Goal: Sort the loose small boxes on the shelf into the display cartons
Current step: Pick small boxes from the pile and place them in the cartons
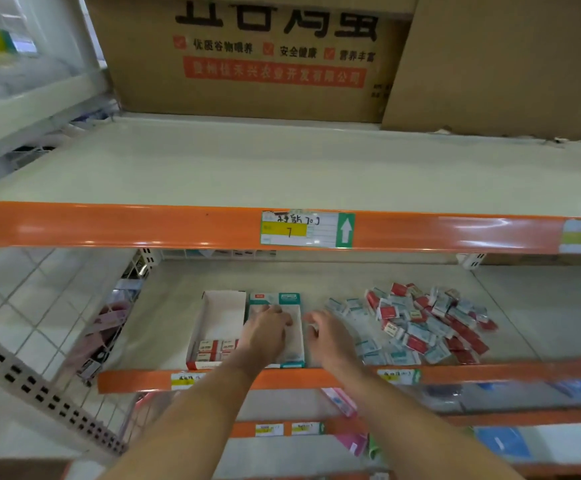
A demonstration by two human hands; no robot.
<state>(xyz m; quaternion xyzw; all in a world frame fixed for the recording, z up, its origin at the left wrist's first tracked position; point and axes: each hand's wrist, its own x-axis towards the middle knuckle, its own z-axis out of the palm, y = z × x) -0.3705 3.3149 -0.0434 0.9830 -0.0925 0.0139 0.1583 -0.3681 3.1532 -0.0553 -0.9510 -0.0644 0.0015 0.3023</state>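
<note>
Two display cartons stand side by side on the middle shelf. The left carton (225, 306) is white with a red front and holds a few red-and-white small boxes (217, 348) at its near end. The right carton (275, 299) is teal and white. My left hand (268, 332) reaches into the teal carton, fingers spread, nothing visibly held. My right hand (330, 336) hovers just right of that carton, fingers apart and empty. A heap of loose small boxes (417, 323), red ones and pale blue ones, lies to the right.
An orange shelf rail (143, 226) with a price label crosses above the hands, close overhead. Large brown cardboard cases (254, 57) sit on the upper shelf. Another orange rail (489, 374) edges the working shelf; lower shelves hold more goods. A perforated white side panel (39, 393) stands at left.
</note>
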